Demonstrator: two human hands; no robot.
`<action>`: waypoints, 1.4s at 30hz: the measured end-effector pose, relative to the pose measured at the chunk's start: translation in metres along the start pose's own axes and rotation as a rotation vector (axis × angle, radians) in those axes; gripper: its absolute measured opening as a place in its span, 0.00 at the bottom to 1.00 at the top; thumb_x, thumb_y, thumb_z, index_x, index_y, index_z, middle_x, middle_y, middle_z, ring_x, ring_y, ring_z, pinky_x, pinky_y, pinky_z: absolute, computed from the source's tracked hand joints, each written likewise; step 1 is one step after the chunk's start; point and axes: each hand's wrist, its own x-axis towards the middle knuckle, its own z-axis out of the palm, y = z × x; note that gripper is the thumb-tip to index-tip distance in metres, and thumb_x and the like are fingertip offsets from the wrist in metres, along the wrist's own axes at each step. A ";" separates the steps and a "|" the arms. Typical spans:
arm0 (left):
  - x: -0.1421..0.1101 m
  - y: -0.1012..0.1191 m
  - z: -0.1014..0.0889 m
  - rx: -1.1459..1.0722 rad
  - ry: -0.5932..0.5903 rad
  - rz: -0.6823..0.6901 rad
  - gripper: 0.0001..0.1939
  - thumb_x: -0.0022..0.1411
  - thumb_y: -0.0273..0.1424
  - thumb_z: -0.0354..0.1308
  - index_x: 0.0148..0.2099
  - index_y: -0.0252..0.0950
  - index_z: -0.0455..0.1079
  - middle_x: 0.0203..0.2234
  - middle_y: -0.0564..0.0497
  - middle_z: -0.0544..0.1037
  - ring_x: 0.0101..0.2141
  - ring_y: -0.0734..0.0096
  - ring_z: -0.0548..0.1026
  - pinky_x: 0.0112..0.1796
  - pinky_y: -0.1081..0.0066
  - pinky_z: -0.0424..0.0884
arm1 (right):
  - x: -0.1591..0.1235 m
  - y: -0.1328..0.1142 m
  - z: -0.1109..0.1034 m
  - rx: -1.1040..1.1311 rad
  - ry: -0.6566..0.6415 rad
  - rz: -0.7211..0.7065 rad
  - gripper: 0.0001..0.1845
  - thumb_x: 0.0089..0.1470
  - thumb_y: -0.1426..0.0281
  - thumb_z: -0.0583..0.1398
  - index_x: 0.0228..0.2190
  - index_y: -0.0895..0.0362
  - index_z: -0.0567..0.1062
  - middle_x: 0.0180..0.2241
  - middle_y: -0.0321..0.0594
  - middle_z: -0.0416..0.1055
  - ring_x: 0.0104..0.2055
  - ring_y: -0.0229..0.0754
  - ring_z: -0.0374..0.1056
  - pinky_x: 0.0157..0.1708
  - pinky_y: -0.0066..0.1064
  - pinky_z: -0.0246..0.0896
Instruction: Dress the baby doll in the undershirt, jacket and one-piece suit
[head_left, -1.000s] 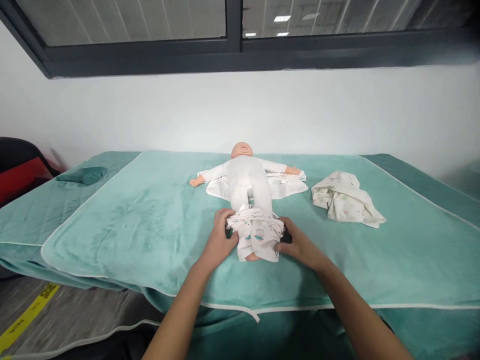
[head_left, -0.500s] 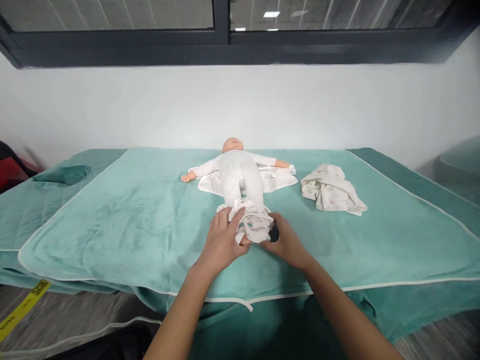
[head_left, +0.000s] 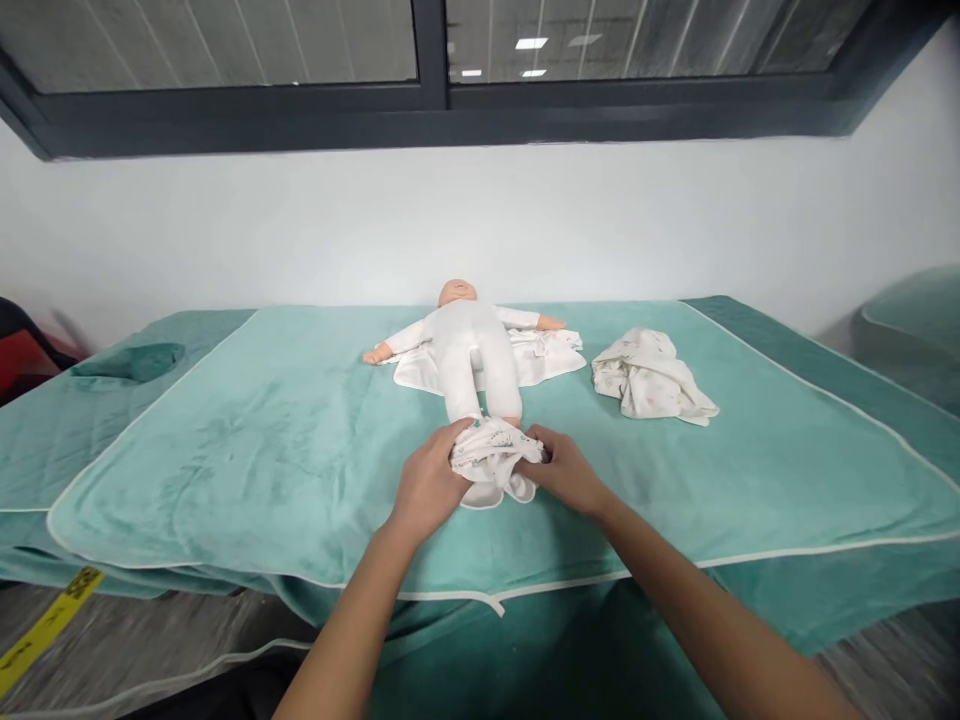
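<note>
A baby doll (head_left: pixel 474 345) in a white bodysuit lies on its back on the teal towel (head_left: pixel 247 440), head toward the wall, arms spread. Under its torso lies an opened white garment (head_left: pixel 551 360). At the doll's feet sits a bunched pair of white printed trousers (head_left: pixel 491 462). My left hand (head_left: pixel 427 485) grips the left side of that bundle, fingers curled into the cloth. My right hand (head_left: pixel 568 468) holds the right side, fingers closed on it. The doll's feet are hidden by the bundle.
A crumpled white patterned cloth (head_left: pixel 649 378) lies to the right of the doll. A small dark teal folded cloth (head_left: pixel 129 362) sits at far left. The towel's white-piped front edge (head_left: pixel 495 600) hangs toward me. A white wall and dark window frame stand behind.
The bunched trousers have slid down off the doll's legs toward me and now sit gathered at its feet. Both hands kept hold of the cloth and drew back with it.
</note>
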 end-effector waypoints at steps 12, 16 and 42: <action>-0.004 0.075 -0.100 0.408 -0.433 0.228 0.15 0.62 0.34 0.51 0.49 0.50 0.73 0.42 0.56 0.80 0.40 0.62 0.77 0.35 0.69 0.70 | 0.008 -0.106 -0.076 -0.203 -0.807 -0.091 0.24 0.46 0.59 0.68 0.44 0.53 0.76 0.41 0.38 0.74 0.42 0.46 0.68 0.38 0.31 0.60; 0.003 0.116 -0.131 0.523 -0.711 0.187 0.10 0.56 0.37 0.57 0.40 0.44 0.74 0.34 0.54 0.79 0.32 0.65 0.75 0.30 0.72 0.66 | 0.013 -0.162 -0.092 -0.323 -0.918 -0.141 0.17 0.50 0.58 0.65 0.39 0.55 0.75 0.38 0.38 0.72 0.40 0.43 0.67 0.35 0.30 0.59; 0.050 0.088 -0.143 0.354 0.933 0.294 0.03 0.60 0.30 0.55 0.37 0.40 0.65 0.37 0.50 0.71 0.46 0.60 0.68 0.46 0.57 0.60 | 0.084 -0.226 -0.025 0.067 -0.771 -0.554 0.15 0.50 0.57 0.64 0.32 0.56 0.71 0.32 0.36 0.71 0.34 0.38 0.66 0.34 0.29 0.59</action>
